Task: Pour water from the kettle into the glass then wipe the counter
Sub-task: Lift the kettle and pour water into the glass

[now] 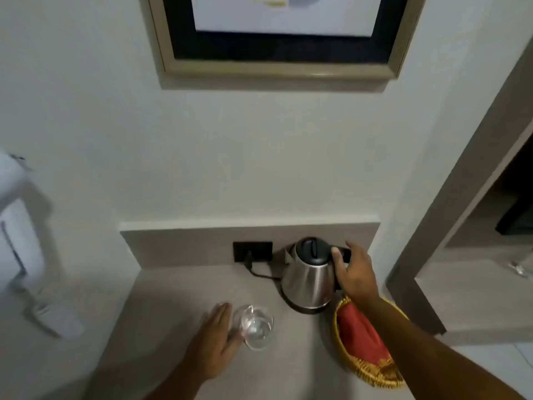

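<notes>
Closest to me, at about seven o'clock on the counter (173,298), the person's left hand (212,346) lies flat and open with the fingers together, its edge up against the side of the glass (255,327) but not wrapped round it. The glass stands upright just beside that hand, near six o'clock. It is clear, and I cannot tell whether there is any water in it; it looks empty or nearly so.

Over at four o'clock sits a yellow woven basket (372,373) with a red cloth (360,336) folded inside it, partly hidden under the right forearm. That cloth would be my guess for the wiping later.

Further back, at about one o'clock, the steel kettle (305,281) stands upright on its dark base with the lid shut. The right hand (356,272) is closed round the black handle at the kettle's right side, thumb up near the lid. The kettle does not look lifted yet, as far as I can see.

Behind it at twelve o'clock, a cord (259,274) runs from the base to a black wall socket (252,251), and above hangs a framed picture (282,33).

By my reckoning the job has barely begun: the kettle is grasped, the glass steadied, but lifting, pouring, setting the kettle back and wiping the counter are all left to do.
</notes>
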The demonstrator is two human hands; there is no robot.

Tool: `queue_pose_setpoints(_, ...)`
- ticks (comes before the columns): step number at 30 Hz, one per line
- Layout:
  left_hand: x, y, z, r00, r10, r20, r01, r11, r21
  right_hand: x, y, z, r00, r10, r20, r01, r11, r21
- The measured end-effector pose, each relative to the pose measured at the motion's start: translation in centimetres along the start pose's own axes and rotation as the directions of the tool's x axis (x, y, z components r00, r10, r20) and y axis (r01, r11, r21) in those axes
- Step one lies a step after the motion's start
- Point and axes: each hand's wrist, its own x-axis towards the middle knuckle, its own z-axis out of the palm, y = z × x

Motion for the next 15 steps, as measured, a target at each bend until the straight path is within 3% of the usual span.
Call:
queue_pose_setpoints(3,0.4,0.2,1.1,0.998,-0.058,0.012,0.059,0.988,-0.145,1.0,1.3,1.2,0.994,0.067,-0.085,-0.054,0.989,0.139)
queue_pose_setpoints(5,1.2,0.4,1.6,1.000,0.005,-0.002,-0.006,0.976,-0.219,1.3,1.9,1.7,0.981,0.161,-0.105,-0.129,0.958,0.257)
queue_pose_setpoints(8,1.6,0.9,2.1,0.998,-0.011,0.059,0.026,0.966,-0.258,1.7,2.5,2.3,0.958,0.273,-0.094,-0.220,0.900,0.377)
queue_pose_setpoints(15,2.1,0.9,4.3,0.990,-0.138,-0.035,0.116,0.921,-0.372,4.0,3.3,2.6,0.922,0.382,-0.069,-0.312,0.835,0.453)
